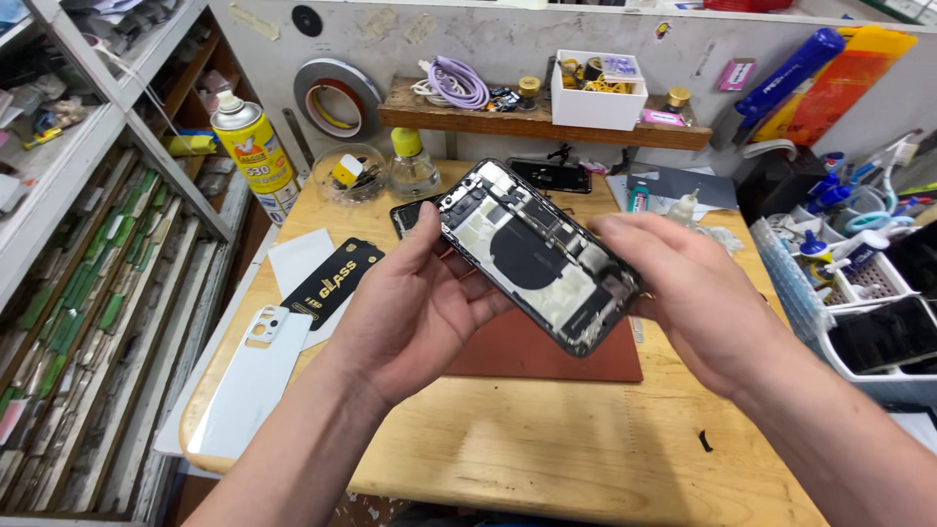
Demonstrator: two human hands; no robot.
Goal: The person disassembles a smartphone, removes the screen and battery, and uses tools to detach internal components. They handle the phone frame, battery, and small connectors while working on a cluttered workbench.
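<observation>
An opened smartphone housing (537, 256), its screen removed so the black coil, shields and flex cables show, is held in the air above the red-brown work mat (547, 351) in the middle of the desk (547, 449). Its long axis runs diagonally, from upper left near the desk's back edge down to lower right.

The left hand (415, 307) is closed loosely around the housing's upper-left end, thumb on the near rim. The right hand (688, 293) grips the lower-right end, fingers curled over the edge.

Toward the back left corner, a clear glass bowl (349, 174) holds small dark parts and a yellow-marked piece. On the wooden shelf (547, 125) behind, a white box (597, 90) holds yellow rings and small items. At the right edge, a white tray (859, 283) carries small dropper bottles.
</observation>
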